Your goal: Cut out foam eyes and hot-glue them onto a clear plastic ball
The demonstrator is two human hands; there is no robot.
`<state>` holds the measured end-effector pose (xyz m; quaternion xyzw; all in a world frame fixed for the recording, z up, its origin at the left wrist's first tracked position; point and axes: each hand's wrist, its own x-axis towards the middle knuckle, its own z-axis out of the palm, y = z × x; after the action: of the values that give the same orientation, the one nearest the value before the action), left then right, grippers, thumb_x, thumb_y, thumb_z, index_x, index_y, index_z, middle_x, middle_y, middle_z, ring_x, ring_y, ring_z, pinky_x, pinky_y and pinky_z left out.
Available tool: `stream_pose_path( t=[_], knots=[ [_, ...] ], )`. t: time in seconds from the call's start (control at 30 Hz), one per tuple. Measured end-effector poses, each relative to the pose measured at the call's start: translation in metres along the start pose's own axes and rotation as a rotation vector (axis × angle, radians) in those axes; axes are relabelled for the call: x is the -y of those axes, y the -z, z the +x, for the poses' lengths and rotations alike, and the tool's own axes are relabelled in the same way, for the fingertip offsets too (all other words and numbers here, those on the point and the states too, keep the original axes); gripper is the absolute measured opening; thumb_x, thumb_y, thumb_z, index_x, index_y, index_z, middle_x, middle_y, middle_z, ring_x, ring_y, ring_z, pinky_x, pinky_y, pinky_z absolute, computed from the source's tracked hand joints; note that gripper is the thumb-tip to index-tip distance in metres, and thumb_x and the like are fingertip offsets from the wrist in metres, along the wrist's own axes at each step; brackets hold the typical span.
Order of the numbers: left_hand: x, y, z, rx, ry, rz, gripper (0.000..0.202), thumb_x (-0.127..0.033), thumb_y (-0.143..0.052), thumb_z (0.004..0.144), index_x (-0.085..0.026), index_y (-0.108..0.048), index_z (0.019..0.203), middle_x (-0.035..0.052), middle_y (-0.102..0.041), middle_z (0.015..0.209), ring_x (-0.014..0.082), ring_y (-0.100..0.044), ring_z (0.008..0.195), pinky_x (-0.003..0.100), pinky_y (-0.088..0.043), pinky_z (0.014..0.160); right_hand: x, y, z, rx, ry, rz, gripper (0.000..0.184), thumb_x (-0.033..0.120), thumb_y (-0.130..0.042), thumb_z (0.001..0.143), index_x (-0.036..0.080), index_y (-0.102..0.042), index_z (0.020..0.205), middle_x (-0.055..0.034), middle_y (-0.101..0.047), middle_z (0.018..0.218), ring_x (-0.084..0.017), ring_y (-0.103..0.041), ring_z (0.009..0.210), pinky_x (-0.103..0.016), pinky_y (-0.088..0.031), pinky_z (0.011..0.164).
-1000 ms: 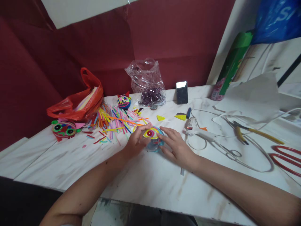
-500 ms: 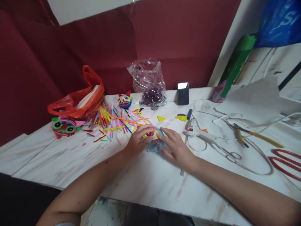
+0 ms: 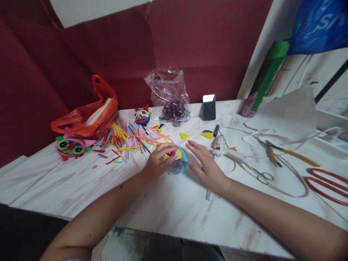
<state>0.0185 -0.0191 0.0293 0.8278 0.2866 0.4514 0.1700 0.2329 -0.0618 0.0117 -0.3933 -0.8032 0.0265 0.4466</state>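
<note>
My left hand [image 3: 158, 162] is closed round a small ball [image 3: 178, 161] wrapped in blue, yellow and red strips, which rests on the white table [image 3: 168, 206]. My right hand [image 3: 204, 164] lies just right of the ball, palm down, fingers stretched out and apart from it. A white glue gun [image 3: 230, 152] lies a little to the right of that hand.
Coloured strips [image 3: 133, 137] are scattered behind the ball, beside an orange bag [image 3: 89, 116] and two finished craft faces [image 3: 71, 145] [image 3: 142, 115]. A clear bag [image 3: 170, 96], a phone [image 3: 209, 107], yellow scraps [image 3: 208, 135], pliers [image 3: 282, 154], scissors [image 3: 262, 174] and red hoops [image 3: 326, 181] lie further back and right.
My right hand has come off the ball and now lies open beside it. My left hand keeps its hold on the ball.
</note>
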Motion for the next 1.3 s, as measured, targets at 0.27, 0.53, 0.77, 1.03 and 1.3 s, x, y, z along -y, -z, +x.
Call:
stream_pose_path(
  t=[0.27, 0.53, 0.77, 1.03, 1.3],
  knots=[
    [-0.002, -0.001, 0.000, -0.011, -0.049, 0.013, 0.025, -0.027, -0.058, 0.087, -0.019, -0.069, 0.108, 0.0125, -0.064, 0.115, 0.0209, -0.061, 0.108, 0.037, -0.048, 0.096, -0.001, -0.009, -0.004, 0.111, 0.090, -0.130, 0.051, 0.033, -0.052, 0.091, 0.023, -0.043, 0.140, -0.0183, -0.038, 0.147, -0.033, -0.035, 0.133, -0.057, -0.039, 0.101],
    [-0.003, 0.000, 0.000, -0.009, -0.017, 0.031, 0.025, -0.031, -0.058, 0.087, -0.021, -0.069, 0.107, 0.0119, -0.065, 0.114, 0.0218, -0.061, 0.108, 0.038, -0.048, 0.096, -0.002, -0.011, -0.006, 0.078, 0.015, 0.017, 0.055, 0.036, -0.046, 0.093, 0.027, -0.032, 0.146, -0.0167, -0.027, 0.154, -0.031, -0.029, 0.140, -0.057, -0.036, 0.104],
    [-0.002, -0.001, 0.001, -0.021, -0.022, 0.020, 0.024, -0.031, -0.059, 0.086, -0.021, -0.070, 0.105, 0.0113, -0.066, 0.112, 0.0223, -0.061, 0.107, 0.039, -0.048, 0.096, -0.001, -0.001, 0.002, -0.142, -0.150, 0.203, 0.024, 0.036, -0.052, 0.090, 0.021, -0.060, 0.107, -0.0133, -0.066, 0.110, -0.025, -0.060, 0.105, -0.044, -0.049, 0.090],
    [-0.003, -0.001, 0.000, -0.021, -0.022, 0.023, 0.022, -0.029, -0.059, 0.086, -0.020, -0.070, 0.103, 0.0108, -0.066, 0.111, 0.0214, -0.062, 0.106, 0.038, -0.049, 0.094, -0.007, 0.024, 0.020, -0.177, -0.703, 0.494, 0.046, 0.065, -0.060, 0.072, 0.019, -0.053, 0.067, 0.0016, -0.055, 0.054, -0.011, -0.043, 0.045, -0.024, -0.037, 0.046],
    [-0.003, -0.001, 0.001, -0.031, -0.046, 0.043, 0.023, -0.029, -0.058, 0.087, -0.021, -0.070, 0.104, 0.0108, -0.066, 0.111, 0.0207, -0.063, 0.104, 0.037, -0.050, 0.093, 0.000, 0.018, 0.016, -0.031, -0.597, 0.340, 0.051, 0.065, -0.042, 0.085, 0.022, -0.046, 0.059, 0.0028, -0.047, 0.047, -0.012, -0.042, 0.044, -0.027, -0.038, 0.046]
  ],
)
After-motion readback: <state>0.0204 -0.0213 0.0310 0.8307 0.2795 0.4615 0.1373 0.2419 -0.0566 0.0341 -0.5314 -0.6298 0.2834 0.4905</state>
